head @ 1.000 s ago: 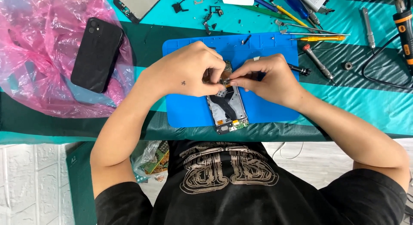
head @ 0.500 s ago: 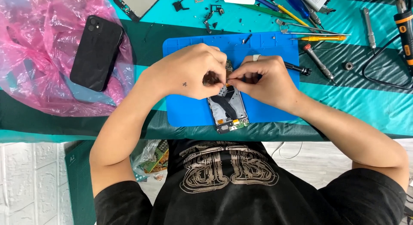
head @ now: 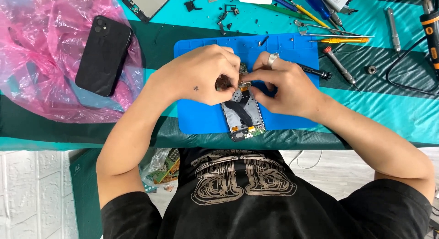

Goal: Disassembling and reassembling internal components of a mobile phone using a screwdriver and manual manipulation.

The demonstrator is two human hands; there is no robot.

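Observation:
An opened phone (head: 243,116), its back off and its boards bare, lies on a blue work mat (head: 201,115) at the near table edge. My left hand (head: 199,74) curls over the phone's far end, fingertips pinched on a small part there. My right hand (head: 286,83), with a ring on one finger, meets it from the right and pinches at the same small part (head: 243,85). The fingers hide what exactly is held. A dark screwdriver (head: 315,72) lies on the mat just past my right hand.
A black phone (head: 103,55) rests face down on a crumpled pink plastic bag (head: 41,47) at the left. Screwdrivers, tweezers (head: 336,35), loose screws and small parts are scattered along the far edge. A cable (head: 407,70) loops at the right. A bag of circuit boards (head: 160,168) hangs below the table.
Both hands have stayed over the phone's far end; the fingertips have shifted slightly and closed tighter together on the small part.

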